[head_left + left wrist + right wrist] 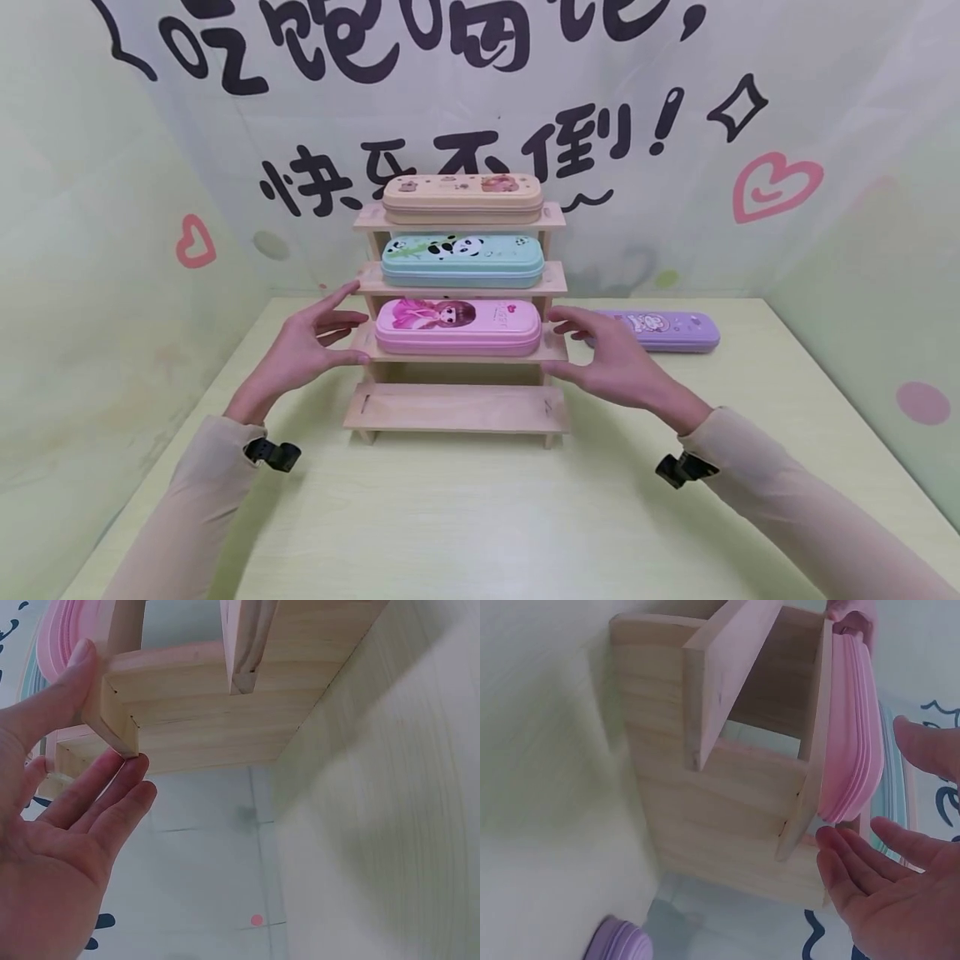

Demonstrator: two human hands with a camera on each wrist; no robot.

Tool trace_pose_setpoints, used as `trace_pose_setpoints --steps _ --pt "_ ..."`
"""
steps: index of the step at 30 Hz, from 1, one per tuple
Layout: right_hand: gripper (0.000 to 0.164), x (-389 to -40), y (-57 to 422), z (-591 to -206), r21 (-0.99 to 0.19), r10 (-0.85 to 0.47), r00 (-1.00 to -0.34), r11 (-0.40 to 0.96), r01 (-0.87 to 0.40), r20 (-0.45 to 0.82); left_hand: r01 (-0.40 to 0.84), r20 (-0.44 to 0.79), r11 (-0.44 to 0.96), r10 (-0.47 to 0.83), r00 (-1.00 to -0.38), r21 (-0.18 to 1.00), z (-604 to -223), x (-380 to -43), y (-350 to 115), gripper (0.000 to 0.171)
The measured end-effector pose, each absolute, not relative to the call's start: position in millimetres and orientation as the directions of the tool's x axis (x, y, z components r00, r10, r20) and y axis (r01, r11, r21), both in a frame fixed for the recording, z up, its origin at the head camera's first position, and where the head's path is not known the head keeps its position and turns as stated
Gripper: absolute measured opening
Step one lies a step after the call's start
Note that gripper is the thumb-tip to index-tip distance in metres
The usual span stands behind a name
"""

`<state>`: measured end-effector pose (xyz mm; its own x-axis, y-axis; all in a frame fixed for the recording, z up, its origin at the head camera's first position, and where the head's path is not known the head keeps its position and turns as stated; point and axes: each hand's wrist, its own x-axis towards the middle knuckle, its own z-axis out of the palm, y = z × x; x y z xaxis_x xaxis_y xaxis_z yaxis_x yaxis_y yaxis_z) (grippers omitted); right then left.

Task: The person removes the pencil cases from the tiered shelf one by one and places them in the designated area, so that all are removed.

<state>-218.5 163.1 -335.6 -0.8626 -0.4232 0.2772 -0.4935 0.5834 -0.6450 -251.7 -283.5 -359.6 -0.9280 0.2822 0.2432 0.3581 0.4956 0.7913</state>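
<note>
A pink pencil case (495, 327) with a doll picture lies on the third tier down of a wooden step shelf (457, 408). My left hand (307, 346) is at the left end of that tier, thumb and fingertips right at the board's end in the left wrist view. On the other side, my right hand (611, 358) has its fingers spread beside the right end, and nothing is in its grasp. Above the pink case sit a teal panda pencil case (465, 260) and, on top, a beige pencil case (461, 198).
Behind my right hand a purple pencil case (678, 331) lies on the pale wooden table (465, 517). The shelf's lowest tier is a bare board. A printed backdrop (645, 233) stands behind, with side panels at left and right.
</note>
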Motion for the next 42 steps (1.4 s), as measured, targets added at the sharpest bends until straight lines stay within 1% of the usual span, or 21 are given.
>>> trace_pose_setpoints --steps 6,11,19,27,36,42 --pt "0.068 -225.7 150.3 -333.3 -0.638 -0.415 -0.868 0.597 -0.485 0.272 0.342 0.223 0.484 0.287 -0.932 0.806 -359.0 -252.0 -285.2 0.109" --pt "0.072 -229.4 144.7 -334.0 -0.650 -0.398 -0.881 0.603 -0.461 0.255 0.335 0.214 0.481 0.289 -0.933 0.810 -358.1 -252.5 -285.6 0.108" --pt "0.076 -233.1 137.7 -336.6 -0.679 -0.382 -0.880 0.568 -0.465 0.282 0.349 0.225 0.483 0.297 -0.928 0.803 -356.8 -253.5 -285.1 0.108" --pt "0.071 -235.0 132.4 -340.7 -0.665 -0.369 -0.872 0.568 -0.485 0.321 0.349 0.224 0.478 0.299 -0.928 0.806 -356.3 -252.7 -285.9 0.108" --pt "0.080 -238.6 125.0 -339.3 -0.690 -0.392 -0.879 0.557 -0.462 0.272 0.341 0.217 0.476 0.298 -0.930 0.811 -357.1 -253.0 -285.9 0.108" --pt "0.081 -240.3 123.3 -337.8 -0.689 -0.403 -0.876 0.557 -0.464 0.264 0.336 0.212 0.488 0.293 -0.932 0.805 -358.0 -252.5 -286.6 0.108"
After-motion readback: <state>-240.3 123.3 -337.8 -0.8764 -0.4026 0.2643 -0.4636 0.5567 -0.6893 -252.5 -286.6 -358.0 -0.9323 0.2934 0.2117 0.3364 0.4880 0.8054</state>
